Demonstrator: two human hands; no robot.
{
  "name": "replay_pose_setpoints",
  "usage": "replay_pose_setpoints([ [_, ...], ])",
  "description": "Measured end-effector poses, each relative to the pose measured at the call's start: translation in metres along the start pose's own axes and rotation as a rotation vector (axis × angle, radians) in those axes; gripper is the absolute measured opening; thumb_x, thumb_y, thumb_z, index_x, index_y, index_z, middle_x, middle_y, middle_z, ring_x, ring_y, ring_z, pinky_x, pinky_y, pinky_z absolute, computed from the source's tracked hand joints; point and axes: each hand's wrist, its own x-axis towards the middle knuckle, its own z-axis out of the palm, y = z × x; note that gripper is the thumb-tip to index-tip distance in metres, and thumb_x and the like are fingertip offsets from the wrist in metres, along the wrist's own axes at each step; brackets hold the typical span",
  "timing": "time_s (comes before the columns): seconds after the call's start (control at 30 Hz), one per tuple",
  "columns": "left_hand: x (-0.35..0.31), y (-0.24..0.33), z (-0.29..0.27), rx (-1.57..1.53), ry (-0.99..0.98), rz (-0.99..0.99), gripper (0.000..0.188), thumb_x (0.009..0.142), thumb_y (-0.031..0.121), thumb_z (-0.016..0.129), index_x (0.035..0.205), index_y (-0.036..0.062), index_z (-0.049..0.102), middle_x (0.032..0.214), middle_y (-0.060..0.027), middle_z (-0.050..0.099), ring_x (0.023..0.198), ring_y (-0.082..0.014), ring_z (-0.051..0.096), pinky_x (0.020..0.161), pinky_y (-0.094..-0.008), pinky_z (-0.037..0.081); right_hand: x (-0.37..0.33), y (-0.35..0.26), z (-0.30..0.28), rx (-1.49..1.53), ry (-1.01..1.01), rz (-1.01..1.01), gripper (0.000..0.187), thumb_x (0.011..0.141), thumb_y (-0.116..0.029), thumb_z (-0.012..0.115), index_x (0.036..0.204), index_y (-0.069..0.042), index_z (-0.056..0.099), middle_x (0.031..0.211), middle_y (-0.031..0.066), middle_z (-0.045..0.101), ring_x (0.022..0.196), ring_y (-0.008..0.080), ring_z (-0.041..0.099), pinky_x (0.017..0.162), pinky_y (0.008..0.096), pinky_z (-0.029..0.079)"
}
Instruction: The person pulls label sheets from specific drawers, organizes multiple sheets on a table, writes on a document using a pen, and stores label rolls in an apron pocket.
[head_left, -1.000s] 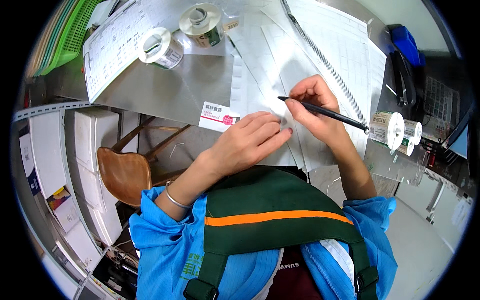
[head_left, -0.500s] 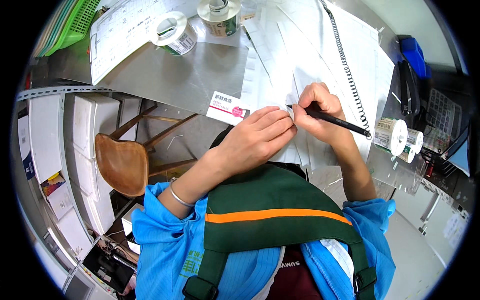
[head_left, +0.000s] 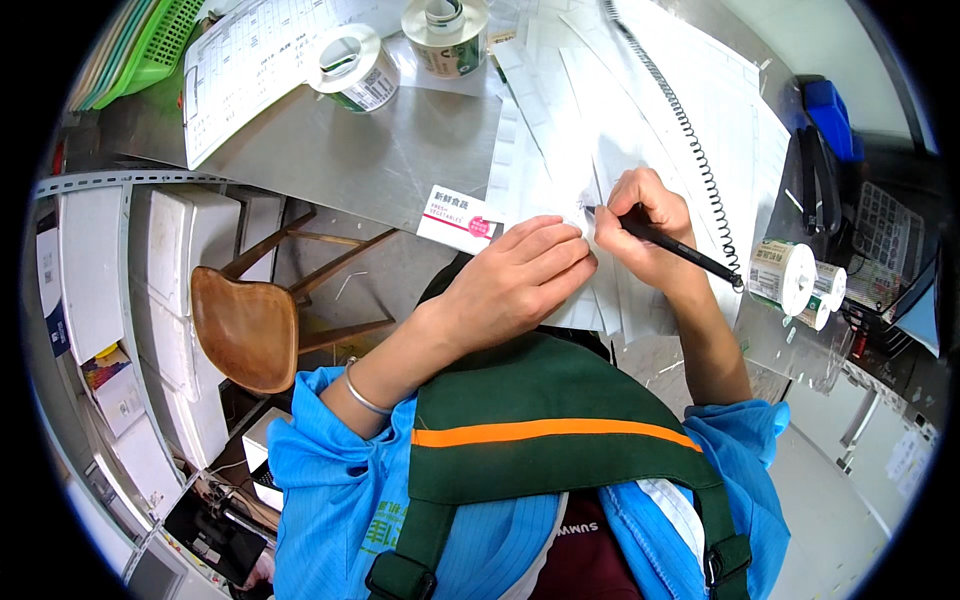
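Black and slim, a pen [head_left: 686, 248] is gripped in my right hand [head_left: 648, 232], its tip at the surface of white paper sheets [head_left: 625, 115]. A black coiled cord [head_left: 688, 125] runs from the pen's back end toward the far edge of the view. My left hand [head_left: 522, 272] lies palm down on the near part of the sheets, its fingers extended side by side just left of the pen tip. Whatever is under that palm is hidden. Close to the left wrist side, a white card with a red stripe [head_left: 452, 222] lies at the table edge.
Label rolls [head_left: 365, 85] stand on the metal table [head_left: 290, 150], and more rolls [head_left: 780, 272] lie at the right. A printed chart [head_left: 235, 75] and green basket [head_left: 165, 45] are far left. A wooden chair [head_left: 245, 330] stands left; a keyboard [head_left: 888, 225] sits far right.
The pen tip has shifted slightly right, showing more paper between it and my left fingers. The cord's far end has swung left. My left hand has barely moved.
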Motion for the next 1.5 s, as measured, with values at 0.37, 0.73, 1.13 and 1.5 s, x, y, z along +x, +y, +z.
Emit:
replay_pose_setpoints([
  [0.37, 0.010, 0.000, -0.003, -0.019, -0.032, -0.005, 0.027, 0.072, 0.004, 0.065, 0.098, 0.0011, 0.061, 0.102, -0.0100, 0.058, 0.102, -0.0266, 0.056, 0.089, -0.0370, 0.046, 0.006, -0.020, -0.081, 0.637, 0.211, 0.394, 0.034, 0.086, -0.031, 0.059, 0.062, -0.013, 0.042, 0.055, 0.0004, 0.046, 0.040, 0.0034, 0.034, 0.037, 0.0171, 0.027],
  [0.73, 0.043, 0.007, -0.023, 0.266, -0.116, -0.315, 0.055, 0.079, 0.015, 0.067, 0.125, -0.0027, 0.044, 0.112, -0.0176, 0.055, 0.107, -0.0334, 0.049, 0.090, -0.0393, 0.040, 0.018, -0.006, -0.125, -0.874, 0.275, 0.502, 0.063, 0.080, -0.052, 0.060, 0.111, 0.003, 0.057, 0.106, 0.0202, 0.062, 0.090, 0.0299, 0.064, 0.078, 0.0385, 0.050],
  [1.13, 0.092, 0.002, -0.012, -0.755, -0.101, -0.983, 0.072, 0.085, 0.011, 0.056, 0.141, -0.0069, 0.014, 0.140, -0.0274, 0.031, 0.120, -0.0294, 0.045, 0.098, -0.0345, 0.039, 0.000, 0.017, -0.091, -0.366, 0.058, 0.445, 0.036, 0.077, -0.026, 0.071, 0.092, 0.004, 0.061, 0.067, 0.0082, 0.059, 0.062, 0.0160, 0.056, 0.059, 0.0299, 0.048],
  [1.5, 0.126, -0.007, -0.016, -1.007, -0.134, -1.088, 0.072, 0.084, 0.010, 0.054, 0.142, -0.0050, 0.015, 0.140, -0.0238, 0.034, 0.120, -0.0286, 0.047, 0.096, -0.0337, 0.042, -0.069, -0.016, -0.089, -0.497, 0.355, 0.468, 0.049, 0.084, -0.027, 0.061, 0.116, 0.008, 0.051, 0.111, 0.0275, 0.054, 0.091, 0.0404, 0.060, 0.082, 0.0416, 0.049],
])
